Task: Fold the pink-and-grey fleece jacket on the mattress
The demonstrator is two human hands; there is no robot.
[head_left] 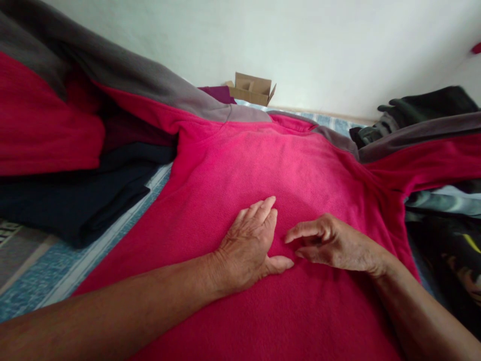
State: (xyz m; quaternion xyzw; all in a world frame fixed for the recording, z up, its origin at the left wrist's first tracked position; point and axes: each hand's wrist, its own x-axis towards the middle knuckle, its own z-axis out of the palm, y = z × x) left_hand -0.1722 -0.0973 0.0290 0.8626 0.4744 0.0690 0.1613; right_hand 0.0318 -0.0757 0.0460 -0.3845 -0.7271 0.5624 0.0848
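A pink fleece pullover [285, 165] with grey shoulder panels lies spread out in front of me, its sleeves stretched to both sides. My left hand [250, 243] rests flat on the middle of its body, fingers extended and thumb apart. Just to the right, my right hand [330, 243] hovers over or lightly touches the fabric; I cannot tell which. Its fingers are loosely bent, with a gap between forefinger and thumb and nothing held there. The left sleeve [143, 75] passes over other clothes, and the right sleeve [432, 155] reaches the picture's edge.
Dark navy folded clothing [86, 200] lies at the left on a blue-and-white patterned cover [67, 271]. An open cardboard box [250, 93] stands by the white wall [319, 45]. Black and grey clothes [428, 110] are piled at the back right, with dark garments [447, 245] below the sleeve.
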